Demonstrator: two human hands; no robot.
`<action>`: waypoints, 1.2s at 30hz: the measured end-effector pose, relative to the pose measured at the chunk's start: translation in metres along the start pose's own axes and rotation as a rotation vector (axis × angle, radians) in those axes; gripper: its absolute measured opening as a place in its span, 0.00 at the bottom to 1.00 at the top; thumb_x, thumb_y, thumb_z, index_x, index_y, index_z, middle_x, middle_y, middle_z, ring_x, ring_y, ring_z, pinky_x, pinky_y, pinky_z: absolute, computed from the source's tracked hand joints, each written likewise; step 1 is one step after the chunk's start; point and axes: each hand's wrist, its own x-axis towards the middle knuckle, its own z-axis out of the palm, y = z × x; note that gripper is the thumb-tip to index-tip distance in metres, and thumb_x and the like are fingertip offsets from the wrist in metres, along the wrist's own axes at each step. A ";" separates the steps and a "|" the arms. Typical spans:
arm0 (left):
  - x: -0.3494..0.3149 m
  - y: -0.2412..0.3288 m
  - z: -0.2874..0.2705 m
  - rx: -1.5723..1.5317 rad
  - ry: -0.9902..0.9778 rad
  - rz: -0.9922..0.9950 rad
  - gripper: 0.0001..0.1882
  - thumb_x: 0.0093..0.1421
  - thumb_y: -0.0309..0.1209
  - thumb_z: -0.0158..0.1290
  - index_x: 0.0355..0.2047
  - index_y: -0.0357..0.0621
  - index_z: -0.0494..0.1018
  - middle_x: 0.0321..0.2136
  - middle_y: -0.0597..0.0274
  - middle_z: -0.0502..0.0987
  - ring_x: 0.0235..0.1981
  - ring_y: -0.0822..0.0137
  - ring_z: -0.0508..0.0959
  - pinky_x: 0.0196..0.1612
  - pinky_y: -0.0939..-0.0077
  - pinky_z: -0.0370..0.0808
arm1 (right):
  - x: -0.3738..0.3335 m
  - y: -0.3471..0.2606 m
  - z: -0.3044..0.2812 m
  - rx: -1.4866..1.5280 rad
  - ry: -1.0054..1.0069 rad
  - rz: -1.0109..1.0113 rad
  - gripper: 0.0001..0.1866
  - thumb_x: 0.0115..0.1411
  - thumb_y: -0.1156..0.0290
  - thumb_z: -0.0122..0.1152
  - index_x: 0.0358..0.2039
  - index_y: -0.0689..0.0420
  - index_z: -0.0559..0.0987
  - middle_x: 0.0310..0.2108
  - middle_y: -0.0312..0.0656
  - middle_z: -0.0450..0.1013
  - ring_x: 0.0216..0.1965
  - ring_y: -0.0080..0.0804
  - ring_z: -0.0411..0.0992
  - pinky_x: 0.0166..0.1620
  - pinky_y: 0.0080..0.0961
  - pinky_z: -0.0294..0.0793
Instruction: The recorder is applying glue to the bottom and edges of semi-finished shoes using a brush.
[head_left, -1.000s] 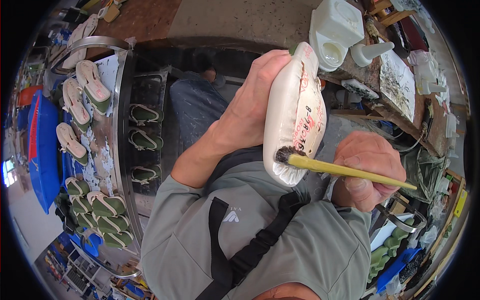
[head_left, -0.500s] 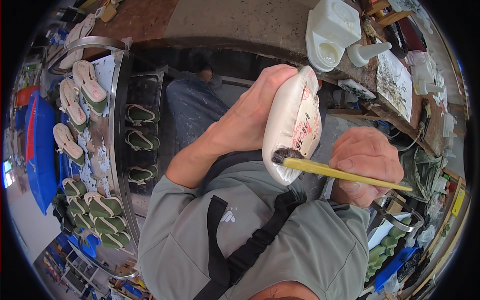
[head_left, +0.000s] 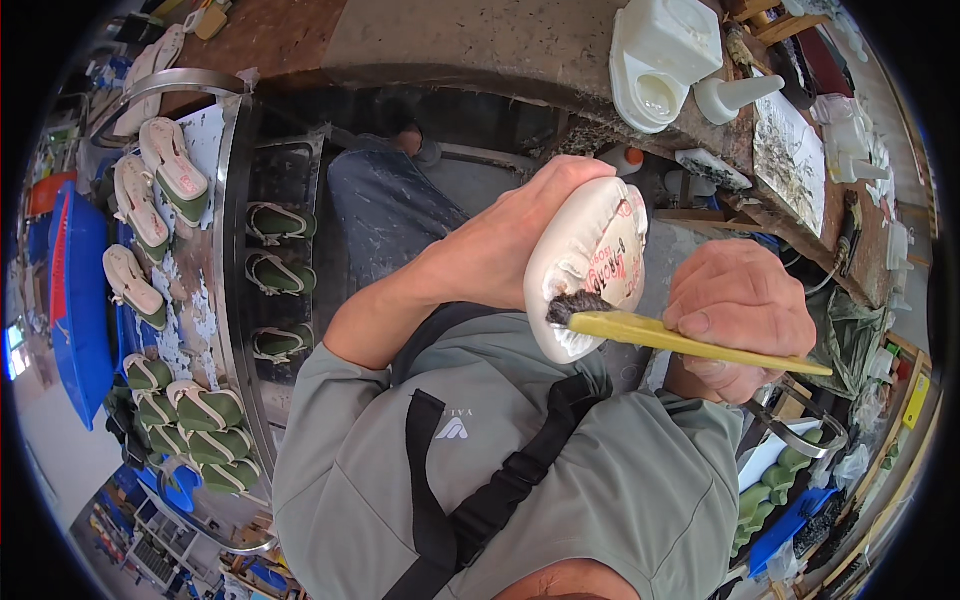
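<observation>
From my remote seat, I have the left hand [head_left: 510, 235] clamped on the pale shoe piece [head_left: 572, 245], raised on the near side of the workbench [head_left: 440, 50]; the right hand [head_left: 740, 310] is closed round the yellow-handled brush [head_left: 665, 335]. Its dark bristles appear to touch the pleated end. I judge that short, light strokes into each fold suit best, with the left grip firm.

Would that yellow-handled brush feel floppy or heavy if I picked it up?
The brush probably feels light, since its handle is slim. The handle looks straight, so likely stiff. Its dark bristles, a fuzzy tuft, might bend.
</observation>
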 end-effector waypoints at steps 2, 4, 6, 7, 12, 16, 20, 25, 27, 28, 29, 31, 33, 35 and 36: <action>0.000 -0.002 0.002 0.024 -0.017 0.056 0.50 0.33 0.34 0.70 0.55 0.40 0.54 0.48 0.49 0.64 0.48 0.49 0.70 0.46 0.65 0.72 | 0.000 0.000 -0.001 0.012 -0.019 -0.015 0.11 0.49 0.72 0.62 0.29 0.66 0.75 0.21 0.47 0.72 0.15 0.31 0.70 0.16 0.24 0.70; 0.000 -0.004 0.006 -0.031 -0.029 0.037 0.50 0.33 0.34 0.70 0.55 0.40 0.54 0.48 0.50 0.64 0.47 0.50 0.70 0.46 0.65 0.72 | -0.001 0.000 -0.001 0.013 -0.014 -0.016 0.11 0.49 0.72 0.62 0.30 0.66 0.75 0.21 0.46 0.72 0.16 0.31 0.70 0.16 0.24 0.70; -0.002 -0.005 0.010 -0.085 -0.042 0.018 0.50 0.33 0.34 0.70 0.55 0.40 0.54 0.47 0.50 0.64 0.47 0.51 0.70 0.45 0.66 0.72 | -0.001 -0.001 0.000 0.014 -0.008 -0.016 0.11 0.49 0.72 0.62 0.30 0.66 0.75 0.21 0.46 0.73 0.16 0.31 0.71 0.17 0.24 0.70; -0.003 -0.007 0.011 -0.138 -0.047 -0.003 0.50 0.33 0.34 0.70 0.55 0.40 0.54 0.47 0.51 0.65 0.47 0.52 0.71 0.44 0.66 0.72 | 0.000 0.002 0.001 0.055 0.009 -0.040 0.10 0.46 0.76 0.64 0.29 0.68 0.77 0.21 0.48 0.73 0.16 0.32 0.71 0.17 0.23 0.71; 0.000 -0.008 0.013 -0.161 -0.082 0.071 0.48 0.34 0.34 0.70 0.54 0.39 0.55 0.46 0.53 0.65 0.45 0.54 0.72 0.44 0.67 0.72 | 0.000 0.005 -0.001 0.077 0.017 -0.094 0.09 0.45 0.79 0.64 0.28 0.70 0.78 0.21 0.50 0.74 0.16 0.33 0.72 0.19 0.24 0.72; 0.000 -0.006 0.016 -0.235 -0.098 0.026 0.46 0.35 0.33 0.70 0.54 0.39 0.57 0.45 0.54 0.66 0.43 0.57 0.73 0.43 0.68 0.72 | 0.001 0.009 -0.005 0.096 -0.038 -0.148 0.11 0.56 0.72 0.58 0.28 0.71 0.78 0.22 0.50 0.74 0.18 0.34 0.72 0.19 0.25 0.72; 0.000 -0.008 0.021 -0.266 -0.117 0.035 0.46 0.35 0.33 0.70 0.53 0.39 0.58 0.44 0.55 0.68 0.43 0.58 0.73 0.45 0.70 0.71 | 0.000 0.009 -0.003 0.103 -0.030 -0.173 0.17 0.63 0.67 0.51 0.28 0.71 0.78 0.23 0.51 0.74 0.19 0.34 0.72 0.20 0.25 0.71; -0.007 -0.003 0.024 -0.552 -0.133 -0.117 0.42 0.35 0.33 0.70 0.51 0.38 0.62 0.45 0.56 0.67 0.45 0.60 0.71 0.49 0.71 0.68 | 0.003 0.017 0.000 0.131 -0.050 -0.213 0.10 0.56 0.73 0.57 0.28 0.70 0.78 0.24 0.50 0.73 0.19 0.33 0.72 0.20 0.23 0.71; -0.008 0.003 0.024 -0.667 -0.135 -0.185 0.41 0.35 0.33 0.69 0.50 0.38 0.63 0.45 0.56 0.67 0.46 0.61 0.71 0.50 0.71 0.67 | 0.005 0.017 0.000 0.135 -0.006 -0.237 0.09 0.54 0.75 0.60 0.28 0.70 0.78 0.24 0.50 0.74 0.20 0.33 0.72 0.20 0.23 0.70; -0.006 0.006 0.024 -0.746 -0.143 -0.234 0.40 0.35 0.33 0.69 0.50 0.38 0.64 0.46 0.56 0.67 0.47 0.61 0.70 0.50 0.71 0.67 | 0.008 0.015 -0.004 0.137 -0.051 -0.209 0.07 0.51 0.76 0.61 0.28 0.70 0.79 0.24 0.49 0.74 0.20 0.33 0.72 0.21 0.23 0.70; -0.005 0.008 0.023 -0.825 -0.149 -0.285 0.39 0.35 0.33 0.69 0.49 0.38 0.66 0.46 0.55 0.67 0.48 0.61 0.69 0.51 0.71 0.67 | 0.010 0.013 -0.008 0.140 -0.095 -0.180 0.07 0.49 0.78 0.62 0.28 0.69 0.79 0.24 0.49 0.74 0.19 0.33 0.72 0.21 0.22 0.70; -0.004 0.000 0.020 -0.850 -0.230 -0.251 0.35 0.46 0.29 0.61 0.54 0.40 0.59 0.49 0.57 0.67 0.50 0.66 0.69 0.52 0.74 0.68 | 0.012 0.013 -0.011 0.134 -0.116 -0.182 0.07 0.49 0.78 0.62 0.28 0.69 0.79 0.24 0.49 0.74 0.20 0.33 0.72 0.21 0.22 0.70; -0.004 -0.004 0.017 -0.869 -0.303 -0.217 0.31 0.57 0.25 0.53 0.59 0.43 0.53 0.51 0.59 0.67 0.52 0.70 0.69 0.53 0.77 0.70 | 0.013 0.015 -0.015 0.136 -0.138 -0.189 0.06 0.49 0.78 0.62 0.28 0.68 0.79 0.24 0.49 0.74 0.20 0.33 0.71 0.21 0.22 0.70; -0.004 -0.004 0.015 -0.658 -0.222 -0.152 0.34 0.52 0.27 0.57 0.57 0.42 0.54 0.50 0.57 0.66 0.51 0.66 0.70 0.52 0.74 0.70 | 0.015 0.017 -0.024 0.142 -0.247 -0.193 0.07 0.48 0.77 0.63 0.27 0.68 0.79 0.24 0.47 0.74 0.21 0.33 0.71 0.21 0.23 0.69; -0.004 -0.004 0.014 -0.552 -0.182 -0.120 0.36 0.49 0.28 0.59 0.57 0.42 0.55 0.50 0.56 0.66 0.50 0.64 0.70 0.52 0.73 0.70 | 0.011 0.016 -0.025 0.142 -0.247 -0.196 0.07 0.48 0.77 0.63 0.27 0.68 0.79 0.24 0.47 0.74 0.21 0.33 0.71 0.21 0.23 0.69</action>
